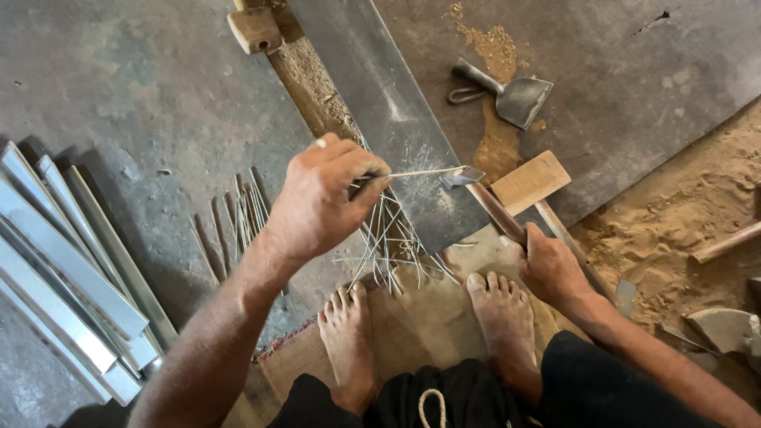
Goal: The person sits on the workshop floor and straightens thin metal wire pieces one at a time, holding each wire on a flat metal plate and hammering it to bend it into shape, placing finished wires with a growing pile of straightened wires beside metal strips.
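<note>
My left hand [321, 198] pinches a thin metal strip [424, 172] and holds it level over the long grey metal plate [380, 103]. The strip's free end lies under the head of a small hammer [464, 177]. My right hand [551, 269] is closed around that hammer's wooden handle [499, 215]. A loose pile of thin metal strips [388, 250] lies under my left hand, just ahead of my bare feet [349, 333]. More cut strips [238, 218] lie on the floor to the left.
Folded sheet-metal channels [67, 277] are stacked at the left. A flat metal scraper [515, 95] lies beyond the plate, a wooden mallet [531, 184] beside the hammer. A wooden block [255, 30] sits at the plate's far end. Sandy ground [682, 230] lies to the right.
</note>
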`<control>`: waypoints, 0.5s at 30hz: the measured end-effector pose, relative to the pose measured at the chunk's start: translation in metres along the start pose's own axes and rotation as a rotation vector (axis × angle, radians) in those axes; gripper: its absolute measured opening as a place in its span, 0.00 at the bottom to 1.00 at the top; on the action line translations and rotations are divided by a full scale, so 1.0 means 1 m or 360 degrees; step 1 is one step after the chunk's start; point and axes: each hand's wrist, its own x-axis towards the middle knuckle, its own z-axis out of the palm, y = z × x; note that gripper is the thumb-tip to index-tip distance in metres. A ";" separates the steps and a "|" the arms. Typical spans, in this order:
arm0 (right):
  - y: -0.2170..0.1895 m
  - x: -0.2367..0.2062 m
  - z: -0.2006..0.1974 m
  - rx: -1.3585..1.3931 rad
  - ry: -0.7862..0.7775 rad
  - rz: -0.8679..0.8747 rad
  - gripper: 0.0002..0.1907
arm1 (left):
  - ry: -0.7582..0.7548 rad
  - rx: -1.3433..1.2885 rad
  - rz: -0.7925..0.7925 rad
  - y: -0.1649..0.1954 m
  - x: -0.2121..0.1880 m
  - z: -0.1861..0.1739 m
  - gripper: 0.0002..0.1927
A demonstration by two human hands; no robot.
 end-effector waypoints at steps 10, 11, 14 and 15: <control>-0.006 0.002 -0.010 0.0041 -0.0046 0.0003 0.15 | -0.0520 0.0323 0.0111 -0.004 0.046 0.022 0.09; -0.006 0.002 -0.011 0.0052 -0.0050 -0.0012 0.15 | -0.0529 0.0236 0.0132 -0.007 0.047 0.033 0.08; -0.004 0.001 -0.010 0.0051 -0.0065 -0.0004 0.16 | -0.0577 -0.0337 -0.0156 -0.022 0.048 0.067 0.07; -0.004 0.001 -0.009 0.0042 -0.0071 0.0005 0.15 | -0.0594 -0.0578 -0.0305 -0.028 0.048 0.078 0.07</control>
